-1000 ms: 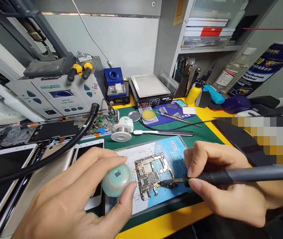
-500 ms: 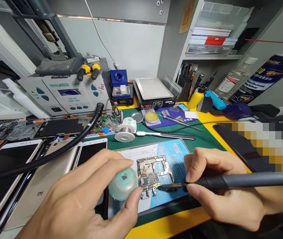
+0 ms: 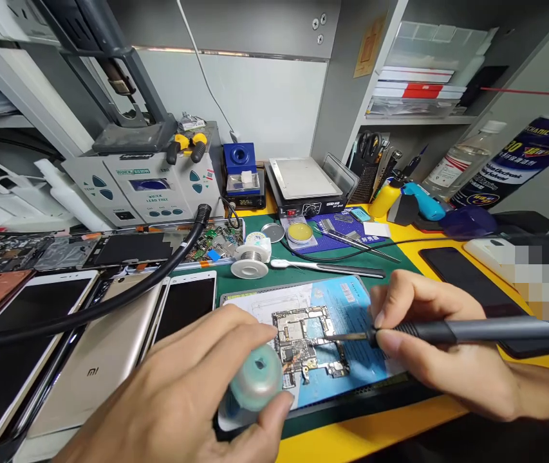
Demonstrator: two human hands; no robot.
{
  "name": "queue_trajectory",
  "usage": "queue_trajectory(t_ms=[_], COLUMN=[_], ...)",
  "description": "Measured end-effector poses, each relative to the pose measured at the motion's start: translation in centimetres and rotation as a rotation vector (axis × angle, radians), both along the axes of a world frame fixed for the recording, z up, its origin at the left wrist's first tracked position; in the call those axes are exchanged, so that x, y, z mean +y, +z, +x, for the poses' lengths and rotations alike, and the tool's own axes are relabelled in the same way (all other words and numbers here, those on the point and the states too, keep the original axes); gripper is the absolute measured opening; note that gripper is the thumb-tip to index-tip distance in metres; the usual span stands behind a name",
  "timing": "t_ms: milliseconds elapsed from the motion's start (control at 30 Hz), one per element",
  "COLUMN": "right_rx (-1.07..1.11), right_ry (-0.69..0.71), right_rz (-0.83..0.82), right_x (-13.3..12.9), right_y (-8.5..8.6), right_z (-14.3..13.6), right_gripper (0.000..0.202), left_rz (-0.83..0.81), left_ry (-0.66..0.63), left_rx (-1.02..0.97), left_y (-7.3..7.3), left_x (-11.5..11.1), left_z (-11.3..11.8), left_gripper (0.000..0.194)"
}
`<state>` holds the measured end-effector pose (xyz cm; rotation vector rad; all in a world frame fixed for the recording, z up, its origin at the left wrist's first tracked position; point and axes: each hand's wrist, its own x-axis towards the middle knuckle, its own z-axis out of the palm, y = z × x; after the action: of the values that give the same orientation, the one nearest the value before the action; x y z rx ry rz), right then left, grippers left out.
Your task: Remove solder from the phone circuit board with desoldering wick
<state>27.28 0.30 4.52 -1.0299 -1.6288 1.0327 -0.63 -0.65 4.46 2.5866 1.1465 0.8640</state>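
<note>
Grasping pale green spool (image 3: 256, 381) in left hand (image 3: 192, 386), just left of circuit board (image 3: 296, 325); back of hand turned up, forefinger curved over spool's top, thumb bent against its lower side. Holding soldering iron (image 3: 491, 330) pen-style in right hand (image 3: 441, 350), right of board, with grip pinched near front, other fingers curled. Pointing tip leftward over board, flat on blue-and-white sheet (image 3: 362, 337); cannot tell if touching.

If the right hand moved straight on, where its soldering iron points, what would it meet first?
Probably the phone circuit board: the soldering iron in the right hand has its tip over it; contact is unclear.
</note>
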Motion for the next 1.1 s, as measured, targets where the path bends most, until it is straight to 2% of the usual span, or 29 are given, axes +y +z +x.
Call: queue_trajectory(t_ms=[100, 167, 267, 367, 533, 667, 733, 833, 933, 1000, 1100], right_rx=[0.166, 0.203, 0.086, -0.075, -0.227, -0.144, -0.078, 0.035, 0.102, 0.058, -0.092], right_ry=[-0.063, -0.106, -0.186, -0.225, -0.19, -0.137, -0.119, -0.137, -0.143, -0.108, -0.074], right_rz=[-0.092, -0.117, -0.094, -0.049, -0.062, -0.214, -0.232, -0.196, -0.202, -0.128, 0.046], right_x=[0.5, 0.7, 0.9, 1.0, 1.3, 1.1, 0.8, 0.2, -0.1, -0.2, 0.1], right_y=[-0.5, -0.9, -1.0, -0.5, 0.5, 0.1, -0.1, -0.2, 0.0, 0.0, 0.1], right_z=[0.1, 0.0, -0.5, -1.0, -1.2, -0.7, -0.5, -0.4, -0.5, -0.6, -0.7], right_gripper=[0.022, 0.019, 0.018, 0.015, 0.017, 0.023, 0.026, 0.026, 0.014, 0.01, 0.024], left_rz=[-0.035, -0.035, 0.004, 0.05, 0.058, 0.089, 0.105, 0.067, 0.026, 0.015, 0.049], left_ry=[-0.004, -0.011, -0.001, 0.013, 0.066, 0.108, 0.13, 0.145, 0.065, 0.013, 0.031], left_rx=[0.01, 0.022, 0.044, 0.103, 0.171, 0.15, 0.108, 0.042, 0.014, -0.002, -0.019], left_y=[-0.9, -1.2, -0.9, -0.3, -0.2, 0.0, 0.3, 0.5, 0.2, -0.1, -0.6], left_x=[-0.1, 0.0, 0.3, 0.6, 1.0, 1.3, 1.3, 0.9, 0.3, -0.1, -0.3], left_z=[0.5, 0.6, 0.4, -0.2, -0.6, -0.6, -0.8, -1.3, -1.6, -1.6, -1.3], left_gripper=[0.03, 0.031, 0.033, 0.034, 0.036, 0.026, 0.021, 0.021, 0.028, 0.032, 0.028])
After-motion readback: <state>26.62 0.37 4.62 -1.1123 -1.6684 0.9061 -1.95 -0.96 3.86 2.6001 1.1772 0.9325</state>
